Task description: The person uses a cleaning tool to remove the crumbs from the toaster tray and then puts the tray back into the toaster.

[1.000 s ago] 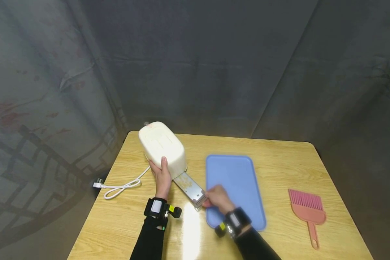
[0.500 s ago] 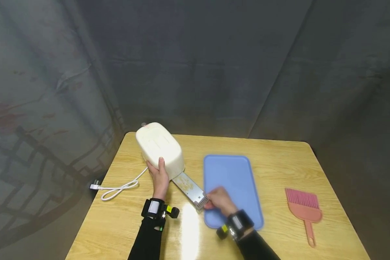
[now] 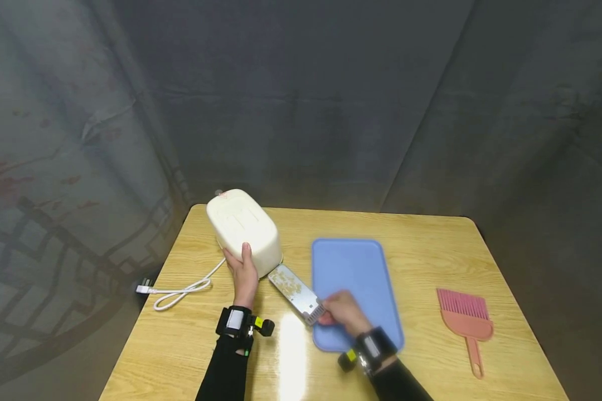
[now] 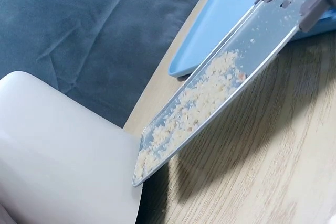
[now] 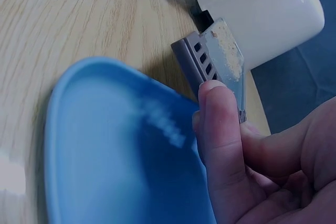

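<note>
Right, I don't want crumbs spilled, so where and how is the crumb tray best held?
Probably by the grey slotted end of the crumb tray, coming from the near right, where the right hand pinches it. The crumbs lie mostly toward the other end, beside the white appliance, leaving the slotted end nearly free of them.

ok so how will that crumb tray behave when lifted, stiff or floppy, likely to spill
The crumb tray is probably stiff: its edges run straight with the right hand pinching one end. Being thin, it seems light. Loose-looking crumbs could slide over its low rim if tipped.
</note>
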Motion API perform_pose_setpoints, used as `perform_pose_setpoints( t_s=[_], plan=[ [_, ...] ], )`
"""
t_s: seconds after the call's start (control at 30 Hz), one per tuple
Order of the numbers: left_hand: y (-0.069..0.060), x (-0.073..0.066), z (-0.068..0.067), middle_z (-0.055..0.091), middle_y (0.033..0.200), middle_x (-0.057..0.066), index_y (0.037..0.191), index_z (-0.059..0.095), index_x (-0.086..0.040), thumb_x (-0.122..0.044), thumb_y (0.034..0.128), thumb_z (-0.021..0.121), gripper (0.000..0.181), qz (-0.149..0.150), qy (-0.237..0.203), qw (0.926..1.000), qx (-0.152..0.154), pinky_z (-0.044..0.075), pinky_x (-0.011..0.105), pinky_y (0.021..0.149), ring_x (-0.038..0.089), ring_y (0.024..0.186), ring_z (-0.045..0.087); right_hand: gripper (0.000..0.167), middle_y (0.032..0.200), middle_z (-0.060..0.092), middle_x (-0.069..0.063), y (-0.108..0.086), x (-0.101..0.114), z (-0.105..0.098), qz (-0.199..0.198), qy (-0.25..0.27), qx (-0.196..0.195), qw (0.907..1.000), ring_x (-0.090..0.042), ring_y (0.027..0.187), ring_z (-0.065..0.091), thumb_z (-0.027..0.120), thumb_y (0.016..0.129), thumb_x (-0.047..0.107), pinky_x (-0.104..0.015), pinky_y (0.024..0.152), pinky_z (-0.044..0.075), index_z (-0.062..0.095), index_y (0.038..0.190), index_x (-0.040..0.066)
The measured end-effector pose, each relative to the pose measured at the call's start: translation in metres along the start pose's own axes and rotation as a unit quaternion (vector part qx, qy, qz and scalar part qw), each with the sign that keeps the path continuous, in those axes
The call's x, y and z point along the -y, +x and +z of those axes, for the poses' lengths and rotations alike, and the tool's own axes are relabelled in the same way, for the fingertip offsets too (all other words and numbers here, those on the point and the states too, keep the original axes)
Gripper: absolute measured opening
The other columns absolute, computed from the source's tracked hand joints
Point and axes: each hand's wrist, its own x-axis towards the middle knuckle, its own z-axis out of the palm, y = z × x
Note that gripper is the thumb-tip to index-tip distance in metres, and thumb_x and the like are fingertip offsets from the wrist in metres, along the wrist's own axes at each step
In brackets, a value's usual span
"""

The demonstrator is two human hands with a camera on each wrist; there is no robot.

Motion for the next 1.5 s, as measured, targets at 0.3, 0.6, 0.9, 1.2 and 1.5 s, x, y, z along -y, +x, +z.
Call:
perform_pose_setpoints(
  t_s=[0.3, 0.6, 0.9, 1.2, 1.5],
  plan=[
    [0.002, 0.0, 0.0, -0.01, 0.167, 0.021, 0.16, -0.014, -0.01, -0.071, 0.0985, 0.038, 0.101, 0.006, 0.001, 1.0, -0.003, 0.004, 0.047, 0.123, 0.034, 0.154, -0.002, 0.016, 0.08, 0.07, -0.018, -0.005, -0.003, -0.004, -0.006, 0.0, -0.008, 0.9999, -0.02, 0.062, 0.068, 0.063, 0.094, -0.001, -0.033, 0.063, 0.059, 0.065, 0.102, -0.014],
    [0.002, 0.001, -0.001, -0.011, 0.167, 0.02, 0.161, -0.015, -0.011, -0.073, 0.097, 0.038, 0.103, 0.003, 0.007, 1.0, -0.001, 0.003, 0.047, 0.123, 0.035, 0.154, -0.003, 0.02, 0.084, 0.07, -0.017, -0.014, -0.005, -0.014, -0.016, 0.01, -0.025, 0.9995, -0.022, 0.066, 0.069, 0.064, 0.096, 0.004, -0.036, 0.067, 0.059, 0.064, 0.106, -0.013],
    [0.001, 0.001, -0.002, -0.014, 0.167, 0.018, 0.16, -0.018, -0.013, -0.074, 0.0966, 0.036, 0.103, -0.001, 0.013, 0.9999, 0.009, 0.002, 0.049, 0.122, 0.035, 0.154, -0.005, 0.026, 0.09, 0.072, -0.016, -0.022, -0.003, -0.02, -0.015, 0.053, -0.042, 0.9976, -0.025, 0.076, 0.07, 0.062, 0.099, 0.012, -0.038, 0.074, 0.059, 0.065, 0.111, -0.01],
    [0.003, 0.004, -0.004, -0.012, 0.167, 0.018, 0.16, -0.017, -0.013, -0.076, 0.0949, 0.036, 0.105, 0.003, 0.016, 0.9998, 0.014, 0.002, 0.048, 0.123, 0.033, 0.154, -0.004, 0.033, 0.097, 0.073, -0.017, -0.028, -0.001, -0.024, -0.016, 0.123, -0.067, 0.99, -0.024, 0.081, 0.072, 0.063, 0.1, 0.015, -0.04, 0.081, 0.058, 0.062, 0.122, -0.01],
    [0.003, 0.005, -0.004, -0.013, 0.167, 0.019, 0.16, -0.016, -0.012, -0.077, 0.0951, 0.035, 0.105, 0.004, 0.025, 0.9996, 0.013, 0.002, 0.049, 0.123, 0.034, 0.154, -0.004, 0.034, 0.112, 0.068, -0.02, -0.04, -0.004, -0.022, -0.024, 0.224, -0.078, 0.9712, -0.026, 0.093, 0.072, 0.061, 0.099, 0.01, -0.039, 0.089, 0.056, 0.057, 0.127, -0.009]
  ],
)
